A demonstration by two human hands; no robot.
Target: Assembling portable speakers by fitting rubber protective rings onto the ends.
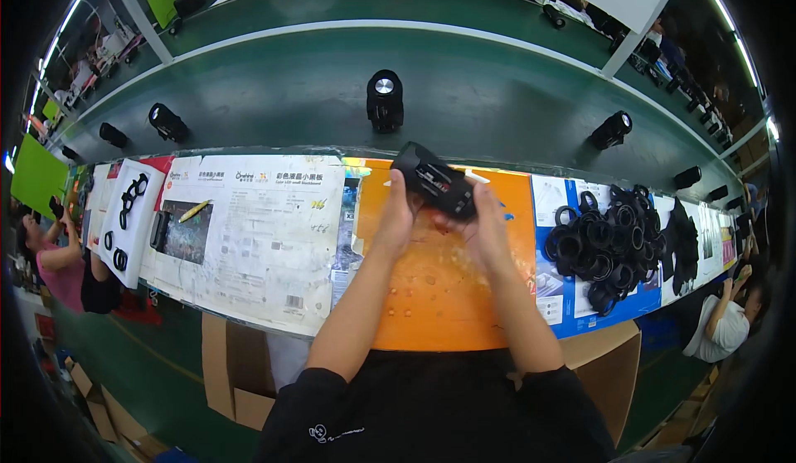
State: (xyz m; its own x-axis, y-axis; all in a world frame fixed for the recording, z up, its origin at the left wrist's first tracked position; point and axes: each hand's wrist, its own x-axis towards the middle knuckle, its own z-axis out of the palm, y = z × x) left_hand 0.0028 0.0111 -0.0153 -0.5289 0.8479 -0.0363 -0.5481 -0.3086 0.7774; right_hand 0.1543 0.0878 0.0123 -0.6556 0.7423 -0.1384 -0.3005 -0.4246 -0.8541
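Observation:
Above the orange work surface point(431, 297), both of my hands grip one black cylindrical device point(435, 183), held tilted with pale print on its side. My left hand point(398, 216) wraps its left end, thumb along the near side. At the other end, my right hand point(487, 231) closes round it, with fingertips underneath partly hidden. A heap of black rings point(605, 243) lies on the blue board to the right of my right hand.
Beyond the table runs a green conveyor belt point(282, 98) carrying spaced black devices, one point(385, 102) straight ahead. On the left are a yellow pen-like tool point(194, 211) and a white foam tray point(118, 239) with black rings. Co-workers sit at both sides; cardboard boxes point(222, 368) stand below.

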